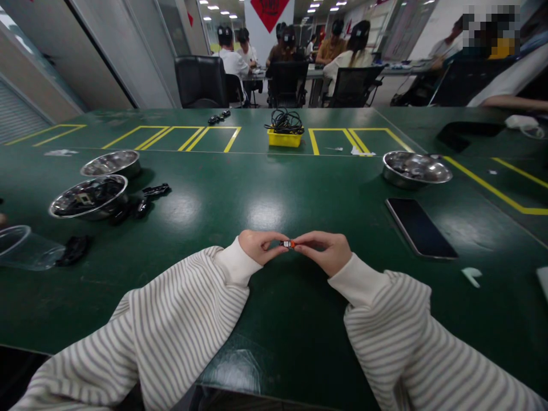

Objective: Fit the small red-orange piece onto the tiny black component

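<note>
My left hand (259,246) and my right hand (326,251) meet at the middle of the green table (274,194), fingertips pinched together. Between them they hold a tiny part (287,244) with an orange end and a dark metallic body, just above the tabletop. Both wrists rest on the table in striped sleeves. The part is too small to name.
Two steel bowls (91,195) (111,164) with dark pieces stand at the left, with black parts (154,190) beside them and a clear plastic cup (17,245). A third bowl (416,168) and a phone (420,227) lie right. A yellow bin (284,137) of cables sits far. People sit beyond.
</note>
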`<state>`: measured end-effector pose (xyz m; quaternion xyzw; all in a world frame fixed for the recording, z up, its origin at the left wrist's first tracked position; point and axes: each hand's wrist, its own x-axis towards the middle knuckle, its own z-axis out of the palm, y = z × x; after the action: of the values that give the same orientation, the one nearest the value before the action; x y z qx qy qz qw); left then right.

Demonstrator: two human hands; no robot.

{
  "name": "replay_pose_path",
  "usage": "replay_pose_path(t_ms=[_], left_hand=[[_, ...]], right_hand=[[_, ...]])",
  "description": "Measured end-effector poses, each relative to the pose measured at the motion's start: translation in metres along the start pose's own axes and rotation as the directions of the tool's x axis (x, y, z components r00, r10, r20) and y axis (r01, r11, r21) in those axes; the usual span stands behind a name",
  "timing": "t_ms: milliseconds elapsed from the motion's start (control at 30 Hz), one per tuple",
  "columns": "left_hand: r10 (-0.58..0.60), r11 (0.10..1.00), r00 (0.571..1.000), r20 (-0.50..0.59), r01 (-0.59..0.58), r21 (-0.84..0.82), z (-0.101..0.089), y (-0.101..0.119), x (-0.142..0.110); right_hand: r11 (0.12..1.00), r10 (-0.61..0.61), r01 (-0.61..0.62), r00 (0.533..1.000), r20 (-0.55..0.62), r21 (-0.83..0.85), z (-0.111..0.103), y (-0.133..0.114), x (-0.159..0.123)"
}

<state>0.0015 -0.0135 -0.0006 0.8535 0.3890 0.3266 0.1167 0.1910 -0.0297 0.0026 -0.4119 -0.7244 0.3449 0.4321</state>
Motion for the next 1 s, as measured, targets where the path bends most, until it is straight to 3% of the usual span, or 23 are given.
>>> replay_pose_path(t_ms=[200,367,433,533,667,800,900,1000], left_hand=[[-0.053,0.998,0.997,-0.058,0.054,0.019,-0.001,-0.002,0.0],[-0.175,0.965,0.98,-0.1,0.19,0.179,-0.017,-0.025,0.002],[-0.266,0.904,0.956,-0.121,0.291,0.312,-0.032,-0.039,0.002],[-0.403,0.745,0.906,-0.127,0.406,0.53,-0.058,-0.06,0.0],[-0.486,0.601,0.872,-0.066,0.388,0.698,-0.081,-0.079,-0.007],[-0.491,0.609,0.871,0.002,0.342,0.715,-0.087,-0.084,-0.009],[-0.48,0.608,0.874,-0.07,0.39,0.691,-0.085,-0.08,-0.007],[-0.477,0.656,0.865,-0.157,0.469,0.591,-0.07,-0.067,-0.003]], right_hand=[[1.0,0.019,-0.02,1.0,0.022,0.008,-0.001,-0.002,0.001],[0.998,0.058,-0.057,0.998,0.016,-0.04,-0.002,-0.003,-0.001],[0.996,0.057,-0.056,0.998,0.018,-0.07,-0.003,-0.003,-0.001],[0.992,0.05,-0.047,0.998,0.025,-0.118,-0.003,-0.003,0.0],[0.988,0.041,-0.033,0.998,0.052,-0.148,-0.004,-0.001,0.0],[0.992,0.03,-0.022,0.997,0.064,-0.125,-0.004,0.001,-0.001],[0.993,0.038,-0.03,0.996,0.074,-0.112,-0.004,0.0,0.0],[0.994,0.053,-0.045,0.995,0.083,-0.096,-0.003,-0.001,0.0]])
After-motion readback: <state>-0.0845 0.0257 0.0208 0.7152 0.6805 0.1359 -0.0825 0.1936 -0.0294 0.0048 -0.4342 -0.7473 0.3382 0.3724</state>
